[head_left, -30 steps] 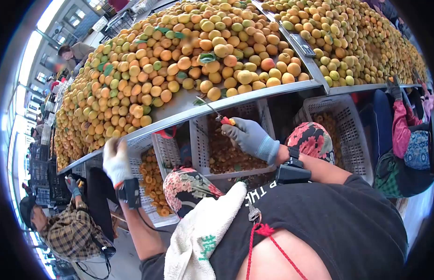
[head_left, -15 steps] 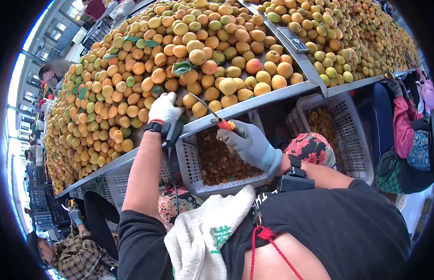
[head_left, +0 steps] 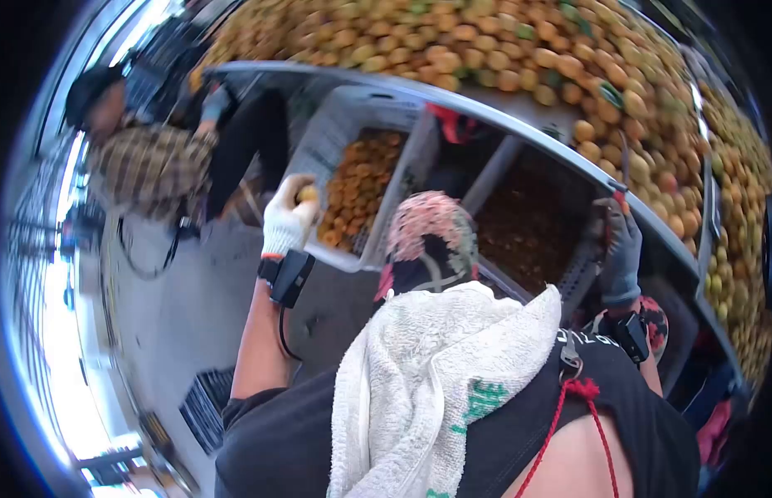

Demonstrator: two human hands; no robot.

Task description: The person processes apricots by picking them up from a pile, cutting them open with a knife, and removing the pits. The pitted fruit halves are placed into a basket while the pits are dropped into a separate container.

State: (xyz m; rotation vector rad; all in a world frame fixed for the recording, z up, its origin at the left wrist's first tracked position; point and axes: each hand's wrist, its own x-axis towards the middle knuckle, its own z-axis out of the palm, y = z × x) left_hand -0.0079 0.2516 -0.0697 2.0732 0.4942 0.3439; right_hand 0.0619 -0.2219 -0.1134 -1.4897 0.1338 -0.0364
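Observation:
My left hand point(head_left: 288, 217), in a white knit glove, is closed around a small yellow-orange apricot point(head_left: 306, 195), partly hidden by the fingers. It is at the left side of a white plastic crate point(head_left: 323, 137) that holds many orange apricot pieces point(head_left: 359, 189). My right hand point(head_left: 621, 257), in a grey glove, grips a knife point(head_left: 621, 196) with a red handle. The thin blade points up, blurred against the fruit beyond the table edge. Between the hands, a second crate point(head_left: 495, 178) contains dark brown bits, too blurred to name.
Whole apricots point(head_left: 485, 50) are heaped on the metal-edged table point(head_left: 386, 80) across the top. A co-worker in a plaid shirt point(head_left: 153, 170) sits at the left. A dark crate point(head_left: 205, 407) stands on the grey floor point(head_left: 174, 307). A white towel point(head_left: 427, 373) hangs over my chest.
My view has swung left. My left hand has left the apricot heap and come to the crate of pieces with an apricot in it. The right hand, still holding the knife, has lowered.

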